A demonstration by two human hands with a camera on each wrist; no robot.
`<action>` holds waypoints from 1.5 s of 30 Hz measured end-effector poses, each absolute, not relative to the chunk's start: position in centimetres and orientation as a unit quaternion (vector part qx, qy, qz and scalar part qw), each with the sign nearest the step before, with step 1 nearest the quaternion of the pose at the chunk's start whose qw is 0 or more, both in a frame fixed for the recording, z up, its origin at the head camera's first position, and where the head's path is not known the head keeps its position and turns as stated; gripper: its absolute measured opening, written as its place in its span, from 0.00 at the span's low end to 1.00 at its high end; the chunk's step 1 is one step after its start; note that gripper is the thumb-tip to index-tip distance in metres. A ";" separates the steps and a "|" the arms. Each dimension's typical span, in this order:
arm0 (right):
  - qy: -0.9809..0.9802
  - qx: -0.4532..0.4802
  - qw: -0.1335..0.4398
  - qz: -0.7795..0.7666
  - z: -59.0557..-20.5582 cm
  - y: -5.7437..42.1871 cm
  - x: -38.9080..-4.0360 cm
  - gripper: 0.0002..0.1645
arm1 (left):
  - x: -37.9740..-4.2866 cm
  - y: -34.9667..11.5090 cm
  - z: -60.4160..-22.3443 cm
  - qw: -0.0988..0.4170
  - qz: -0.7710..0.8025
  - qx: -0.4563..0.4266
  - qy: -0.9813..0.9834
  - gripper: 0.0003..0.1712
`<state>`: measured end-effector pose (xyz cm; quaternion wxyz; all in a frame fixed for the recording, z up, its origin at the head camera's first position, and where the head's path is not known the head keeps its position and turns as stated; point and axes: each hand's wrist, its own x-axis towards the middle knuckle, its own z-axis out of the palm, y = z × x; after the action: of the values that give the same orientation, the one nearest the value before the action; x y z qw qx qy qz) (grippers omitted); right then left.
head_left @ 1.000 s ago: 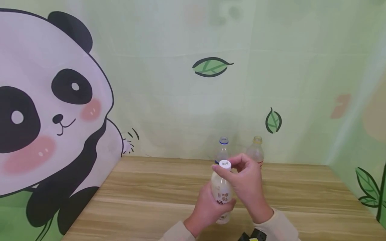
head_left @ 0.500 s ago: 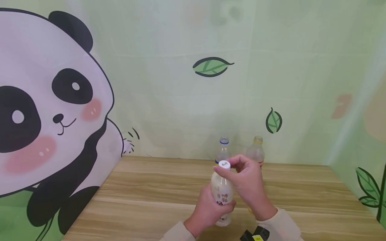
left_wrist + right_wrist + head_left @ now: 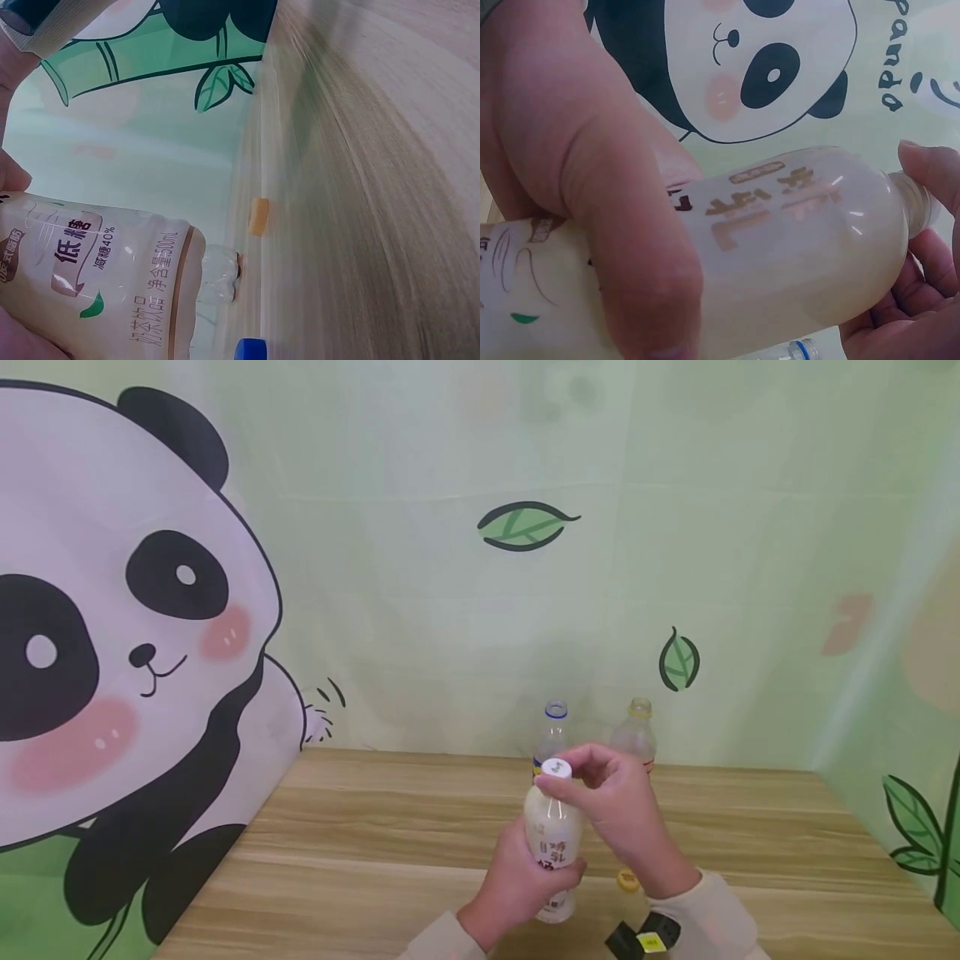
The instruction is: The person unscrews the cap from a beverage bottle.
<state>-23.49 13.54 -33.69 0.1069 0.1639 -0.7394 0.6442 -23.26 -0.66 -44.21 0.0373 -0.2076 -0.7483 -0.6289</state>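
My left hand (image 3: 521, 877) grips a milk tea bottle (image 3: 553, 827) around its lower body, holding it upright in the head view. The bottle is pale cream with brown lettering, and the left wrist view shows its label (image 3: 82, 255) up close. At its top sits a white cap (image 3: 557, 768), which my right hand (image 3: 618, 802) pinches between thumb and fingers. In the right wrist view, right-hand fingers (image 3: 922, 289) wrap the bottle's neck end. Part of the bottle's body is hidden behind the left hand.
Behind the hands stand two uncapped clear bottles, one with a blue neck ring (image 3: 556, 712) and one with a yellow neck ring (image 3: 641, 706). A yellow cap (image 3: 627, 881) lies on the wooden table (image 3: 360, 827). The left wrist view also shows a blue cap (image 3: 251, 349).
My right wrist has swung slightly to the right, uncovering the yellow cap on the table. The print on the white cap's top has turned. My left hand keeps its grip on the bottle.
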 end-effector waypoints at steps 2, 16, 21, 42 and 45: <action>-0.739 0.167 0.105 0.644 -33.7 13.6 -23.6 0.16 | -23.3 -0.6 -44.2 0.039 -0.628 -0.205 -0.750 0.24; -0.734 0.092 0.184 0.648 -33.8 12.1 -22.6 0.24 | -23.7 -0.4 -44.4 0.057 -0.619 -0.201 -0.757 0.25; -0.747 0.055 0.221 0.625 -33.7 11.5 -22.2 0.25 | -23.9 -0.3 -44.6 0.070 -0.617 -0.203 -0.757 0.26; -0.736 0.072 0.184 0.648 -33.7 12.2 -22.9 0.20 | -23.7 -0.5 -44.4 0.042 -0.624 -0.197 -0.755 0.26; -0.743 0.088 0.164 0.643 -33.7 12.6 -23.1 0.20 | -23.7 -0.5 -44.4 0.043 -0.626 -0.200 -0.752 0.26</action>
<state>-23.08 12.60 -33.68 0.1641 0.0885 -0.7431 0.6427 -23.69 -0.46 -44.37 0.0434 -0.2004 -0.7522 -0.6262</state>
